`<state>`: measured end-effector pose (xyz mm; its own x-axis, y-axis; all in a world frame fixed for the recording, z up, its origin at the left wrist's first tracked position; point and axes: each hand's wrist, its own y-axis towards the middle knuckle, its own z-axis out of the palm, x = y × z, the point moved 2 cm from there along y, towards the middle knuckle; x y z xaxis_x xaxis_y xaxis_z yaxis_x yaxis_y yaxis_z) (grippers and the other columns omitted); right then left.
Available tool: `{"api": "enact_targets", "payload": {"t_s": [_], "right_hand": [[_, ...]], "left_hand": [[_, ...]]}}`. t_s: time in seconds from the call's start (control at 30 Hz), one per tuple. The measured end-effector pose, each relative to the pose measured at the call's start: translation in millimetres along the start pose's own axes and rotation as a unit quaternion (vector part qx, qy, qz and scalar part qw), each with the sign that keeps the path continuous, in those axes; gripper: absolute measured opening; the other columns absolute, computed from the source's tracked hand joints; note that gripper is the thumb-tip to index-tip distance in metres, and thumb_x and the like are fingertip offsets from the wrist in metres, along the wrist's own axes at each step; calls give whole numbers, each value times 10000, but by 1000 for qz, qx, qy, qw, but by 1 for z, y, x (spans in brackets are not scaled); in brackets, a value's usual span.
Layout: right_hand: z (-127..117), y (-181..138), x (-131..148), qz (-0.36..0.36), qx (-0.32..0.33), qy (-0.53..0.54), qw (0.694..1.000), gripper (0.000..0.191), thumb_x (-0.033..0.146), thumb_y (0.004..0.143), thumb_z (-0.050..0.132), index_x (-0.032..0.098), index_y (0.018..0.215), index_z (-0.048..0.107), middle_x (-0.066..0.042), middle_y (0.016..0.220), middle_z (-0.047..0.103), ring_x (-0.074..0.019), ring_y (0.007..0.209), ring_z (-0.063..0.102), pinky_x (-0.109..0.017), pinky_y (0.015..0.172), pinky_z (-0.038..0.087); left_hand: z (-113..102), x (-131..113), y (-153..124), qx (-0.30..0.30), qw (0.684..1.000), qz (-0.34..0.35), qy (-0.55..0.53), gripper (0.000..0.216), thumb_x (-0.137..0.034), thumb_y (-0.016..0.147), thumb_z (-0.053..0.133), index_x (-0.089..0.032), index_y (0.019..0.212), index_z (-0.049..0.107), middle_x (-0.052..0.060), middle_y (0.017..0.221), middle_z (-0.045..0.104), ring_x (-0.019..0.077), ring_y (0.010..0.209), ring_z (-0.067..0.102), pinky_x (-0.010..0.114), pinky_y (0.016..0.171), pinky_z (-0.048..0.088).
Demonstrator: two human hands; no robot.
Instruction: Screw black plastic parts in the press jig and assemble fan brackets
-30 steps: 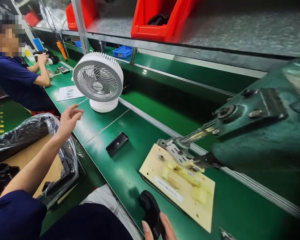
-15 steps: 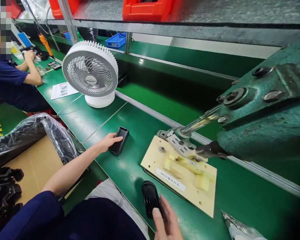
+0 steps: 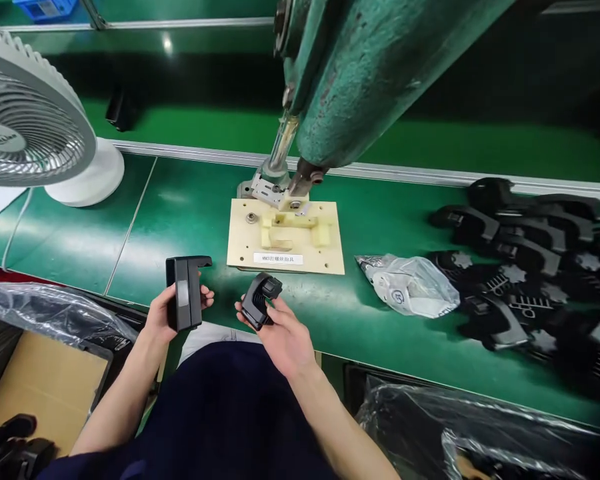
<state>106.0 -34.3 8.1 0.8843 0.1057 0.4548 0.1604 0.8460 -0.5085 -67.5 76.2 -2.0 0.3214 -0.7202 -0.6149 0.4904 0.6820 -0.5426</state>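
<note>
My left hand (image 3: 166,317) grips a flat black rectangular plastic part (image 3: 183,291) and holds it upright above the table's near edge. My right hand (image 3: 282,337) is closed on a smaller black ribbed plastic part (image 3: 261,301), a little to the right of the first. The two parts are apart. Just beyond them lies a cream jig board (image 3: 286,235) with a white label, under the nose of a green press machine (image 3: 350,73).
A white desk fan (image 3: 35,130) stands at the left on the green table (image 3: 190,200). A crumpled clear bag (image 3: 411,285) lies right of the jig. Several black plastic parts (image 3: 525,260) are piled at the right. A cardboard box with plastic lining (image 3: 40,373) sits at the lower left.
My left hand picked the flat black part off the table and brought it near. My right hand lifted the ribbed part. The view swung right to face the press.
</note>
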Motion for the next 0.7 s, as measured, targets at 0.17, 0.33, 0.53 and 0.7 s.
{"api": "enact_targets", "payload": {"t_s": [0.17, 0.33, 0.53, 0.7], "right_hand": [[2, 2, -2, -14, 8, -7, 1000, 402, 361, 640, 792, 223, 993, 660, -52, 979, 689, -286, 1010, 636, -502, 945, 479], [1, 9, -3, -20, -31, -34, 999, 426, 510, 640, 805, 218, 919, 670, -36, 885, 682, -235, 867, 649, -445, 857, 523], [-3, 18, -8, -4, -20, -83, 996, 497, 639, 721, 674, 187, 928, 695, -72, 873, 688, -244, 845, 646, -451, 893, 495], [-5, 15, -5, -48, -37, -129, 990, 459, 593, 739, 675, 185, 950, 697, -51, 810, 679, -184, 742, 610, -330, 745, 513]], "left_hand": [[0, -8, -2, 19, 999, 7, 45, 480, -431, 688, 738, -96, 1025, 669, 143, 982, 720, 244, 822, 687, 339, 721, 561], [9, -10, -5, 29, 999, 12, 45, 613, -611, 706, 673, -79, 1010, 677, 150, 964, 719, 251, 812, 685, 341, 716, 555], [8, -9, 0, 0, 998, 44, 54, 693, -699, 720, 603, -74, 1013, 659, 152, 952, 708, 266, 852, 676, 370, 783, 532], [2, -11, 0, 14, 995, 67, 77, 743, -664, 559, 764, -106, 1037, 652, 108, 934, 682, 215, 815, 635, 314, 740, 504]]}}
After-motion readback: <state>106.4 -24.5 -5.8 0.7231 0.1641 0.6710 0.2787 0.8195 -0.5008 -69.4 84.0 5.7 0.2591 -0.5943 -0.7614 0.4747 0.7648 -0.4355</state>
